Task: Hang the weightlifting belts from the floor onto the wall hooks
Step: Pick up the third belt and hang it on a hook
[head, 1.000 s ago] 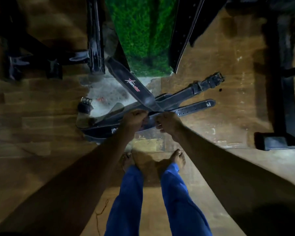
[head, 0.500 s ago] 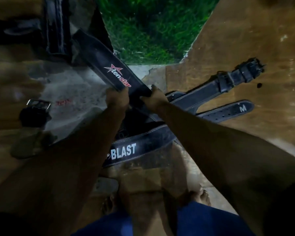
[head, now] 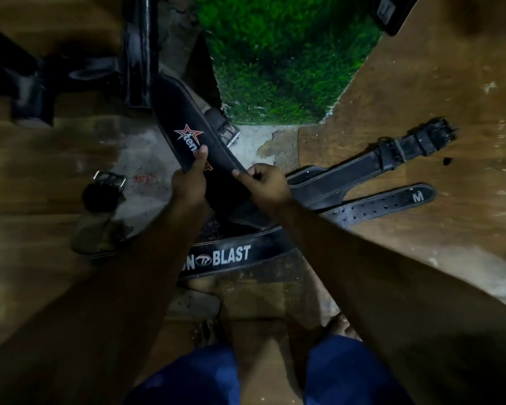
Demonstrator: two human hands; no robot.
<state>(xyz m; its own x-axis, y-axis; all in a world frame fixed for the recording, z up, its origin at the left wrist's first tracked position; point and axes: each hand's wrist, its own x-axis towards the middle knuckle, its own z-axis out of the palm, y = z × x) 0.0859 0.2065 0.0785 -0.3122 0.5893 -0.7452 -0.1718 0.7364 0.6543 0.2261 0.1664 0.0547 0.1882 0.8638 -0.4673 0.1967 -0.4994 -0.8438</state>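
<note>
The wooden floor carries a heap of black belts. The star-logo belt slants up and away to the left — both hands pinch its near end, left hand higher, right hand beside it, fingers closed on its edges.

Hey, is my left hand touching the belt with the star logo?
Touching. In the head view the left hand grips the star-logo belt, its thumb pressed flat over the printed lettering, with no gap between them.
</note>
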